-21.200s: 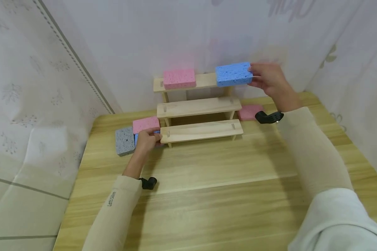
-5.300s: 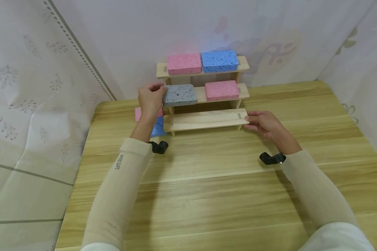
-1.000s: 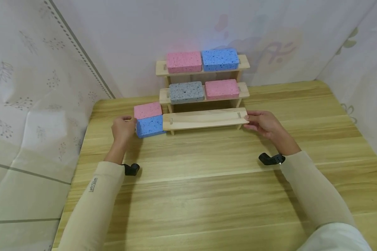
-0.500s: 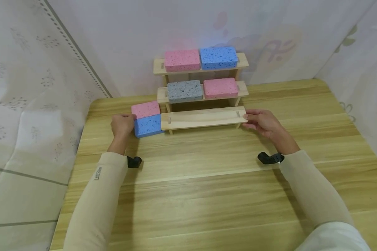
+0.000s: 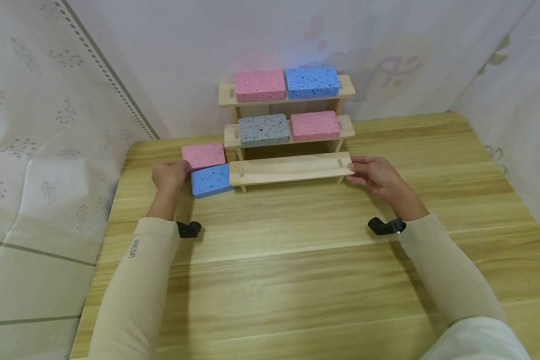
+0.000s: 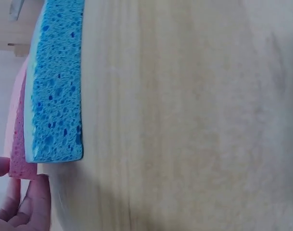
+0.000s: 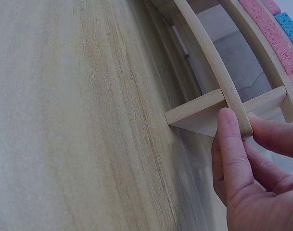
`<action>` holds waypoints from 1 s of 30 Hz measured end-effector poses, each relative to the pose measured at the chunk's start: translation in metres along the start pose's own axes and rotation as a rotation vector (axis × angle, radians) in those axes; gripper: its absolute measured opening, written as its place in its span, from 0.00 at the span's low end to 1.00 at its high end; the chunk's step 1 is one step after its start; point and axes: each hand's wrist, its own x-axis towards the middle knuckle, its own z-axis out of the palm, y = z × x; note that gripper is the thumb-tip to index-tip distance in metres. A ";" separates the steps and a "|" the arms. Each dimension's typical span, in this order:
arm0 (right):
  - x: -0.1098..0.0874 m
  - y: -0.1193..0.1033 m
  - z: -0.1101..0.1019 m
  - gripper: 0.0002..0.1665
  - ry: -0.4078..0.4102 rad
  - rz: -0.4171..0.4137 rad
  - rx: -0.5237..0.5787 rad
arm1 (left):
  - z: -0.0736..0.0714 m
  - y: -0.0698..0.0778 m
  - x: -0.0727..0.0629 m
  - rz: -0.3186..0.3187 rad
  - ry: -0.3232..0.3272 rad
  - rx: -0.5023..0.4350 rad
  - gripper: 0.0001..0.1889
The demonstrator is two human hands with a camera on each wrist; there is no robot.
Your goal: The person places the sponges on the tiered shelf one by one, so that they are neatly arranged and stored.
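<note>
My left hand [image 5: 168, 176] pinches the left end of a pink sponge [image 5: 203, 155] at the left of the stand; in the left wrist view the thumb and fingers sit on either side of its end. A blue sponge [image 5: 211, 180] lies just in front of it, against the stand's lower left corner. My right hand [image 5: 375, 175] grips the right end of the bottom shelf [image 5: 290, 169] of a three-step wooden stand, thumb on top and fingers beneath, as the right wrist view shows. The bottom shelf is bare.
On the top shelf sit a pink sponge [image 5: 259, 85] and a blue sponge [image 5: 312, 81]. The middle shelf holds a grey sponge [image 5: 263, 130] and another pink sponge [image 5: 315, 125]. The stand is on a wooden table [image 5: 288, 280], near a pale patterned backdrop [image 5: 184, 60].
Over the sequence, sponges came onto the upper two shelves, the grey one lately by the left hand. In the last second the left hand took the pink sponge and shifted it slightly left.
</note>
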 end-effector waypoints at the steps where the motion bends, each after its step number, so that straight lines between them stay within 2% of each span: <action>1: 0.000 0.000 0.000 0.24 -0.004 0.001 -0.003 | -0.001 0.001 0.000 0.003 0.004 -0.026 0.04; 6: 0.000 0.001 0.000 0.30 -0.006 0.004 -0.012 | -0.009 0.007 -0.005 0.056 0.008 -0.182 0.02; 11: 0.001 0.001 0.000 0.29 0.002 0.010 -0.016 | -0.016 0.014 -0.011 0.100 -0.003 -0.319 0.03; 21: 0.001 0.000 -0.001 0.23 0.005 0.014 0.005 | -0.022 0.022 -0.022 0.114 -0.016 -0.436 0.07; 30: 0.000 -0.002 -0.001 0.24 0.005 0.012 -0.004 | -0.029 0.020 -0.046 0.133 -0.100 -0.516 0.12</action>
